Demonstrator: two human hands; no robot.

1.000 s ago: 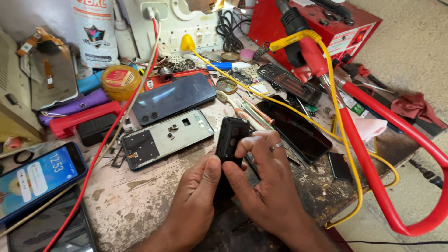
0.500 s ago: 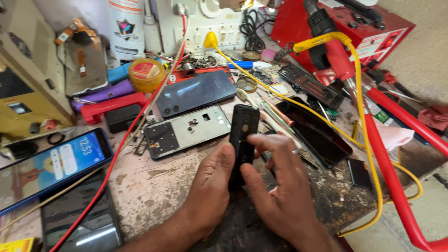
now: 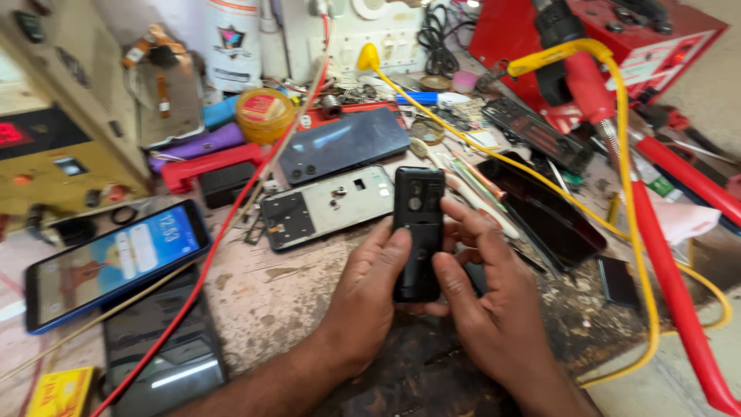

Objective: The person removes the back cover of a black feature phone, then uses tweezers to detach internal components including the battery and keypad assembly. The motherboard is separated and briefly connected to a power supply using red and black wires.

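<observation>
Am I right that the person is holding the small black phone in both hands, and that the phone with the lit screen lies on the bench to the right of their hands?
Not quite: in the head view both hands, left hand and right hand, do hold the small black phone, but the phone with the lit screen lies on the bench to their left.

The lower part of the black phone [image 3: 417, 232] is hidden behind the thumbs of the left hand [image 3: 370, 297] and right hand [image 3: 486, 309]. Left of the phone, a yellow box [image 3: 60, 392] and a dark screen [image 3: 158, 359] are cut off by the bottom edge. Behind the phone, the white can [image 3: 233, 42] loses its top to the upper edge, and small parts around it are too blurred to tell.
</observation>
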